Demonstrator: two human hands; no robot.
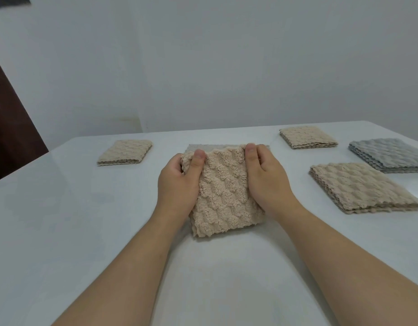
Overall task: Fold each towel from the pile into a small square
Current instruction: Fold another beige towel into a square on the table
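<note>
A beige fluffy towel (224, 194) is folded into a narrow strip at the middle of the white table (62, 208). My left hand (177, 182) grips its far left corner, thumb on top. My right hand (266, 180) grips the far right corner the same way. The far end of the towel is lifted; the near end lies on the table. Behind it a grey towel edge (196, 147) shows flat on the table. A folded beige square (125, 152) lies at the far left.
To the right lie a stack of beige towels (363, 187), a stack of grey towels (391, 157) and a folded beige towel (308, 137) farther back. A white wall stands behind the table. A dark brown panel (8, 128) is at the left edge.
</note>
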